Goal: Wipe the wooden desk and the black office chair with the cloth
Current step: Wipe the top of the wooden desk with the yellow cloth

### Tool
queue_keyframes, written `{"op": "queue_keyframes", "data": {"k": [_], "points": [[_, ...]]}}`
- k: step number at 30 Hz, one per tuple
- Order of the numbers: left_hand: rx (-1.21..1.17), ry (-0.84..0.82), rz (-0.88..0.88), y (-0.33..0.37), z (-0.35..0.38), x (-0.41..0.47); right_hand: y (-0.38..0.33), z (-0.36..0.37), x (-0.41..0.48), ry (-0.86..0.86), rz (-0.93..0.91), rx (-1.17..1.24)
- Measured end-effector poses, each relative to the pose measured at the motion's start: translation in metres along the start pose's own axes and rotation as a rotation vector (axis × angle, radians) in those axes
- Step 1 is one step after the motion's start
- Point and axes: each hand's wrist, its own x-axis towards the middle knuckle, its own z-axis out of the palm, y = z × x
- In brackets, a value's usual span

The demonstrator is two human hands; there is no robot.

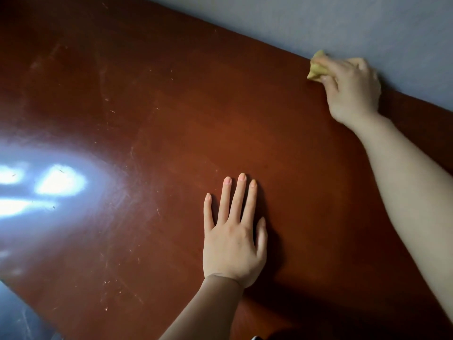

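Observation:
The reddish-brown wooden desk (pixel 152 123) fills most of the head view, its top scratched and glossy. My right hand (pixel 353 87) grips a bunched yellow cloth (pixel 316 68) at the desk's far edge, right against the wall. My left hand (pixel 235 231) lies flat on the desk nearer to me, fingers straight and spread. The black office chair is not in view.
A grey-blue wall (pixel 343 18) runs along the desk's far edge at the upper right. A bright light reflection (pixel 49 185) glares on the desk's left side. The desk's near-left corner edge (pixel 22 298) drops to a grey floor.

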Motion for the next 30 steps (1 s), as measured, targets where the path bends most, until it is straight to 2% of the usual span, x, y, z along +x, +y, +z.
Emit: {"op": "queue_keyframes", "data": {"k": [2,4,12,18,24,26,30], "points": [[0.0,0.005,0.0,0.0,0.0,0.0,-0.008,0.006,0.008,0.044,0.136,-0.04],[-0.002,0.008,-0.002,0.0,0.0,0.0,-0.015,0.01,0.005,0.043,0.185,-0.053],[-0.016,0.003,-0.01,-0.002,0.002,0.002,-0.027,0.006,-0.049,-0.035,0.051,-0.029],[-0.019,0.023,-0.006,-0.002,0.002,0.0,-0.052,-0.009,-0.136,-0.072,-0.028,-0.044],[-0.075,0.016,0.035,-0.004,0.003,-0.001,-0.081,-0.02,-0.219,-0.018,-0.024,-0.087],[-0.151,0.006,0.073,-0.007,-0.001,-0.001,-0.088,-0.02,-0.239,0.011,-0.016,-0.096],[-0.597,0.03,0.149,-0.022,-0.024,-0.012,-0.1,-0.022,-0.27,0.051,-0.034,-0.123]]}}
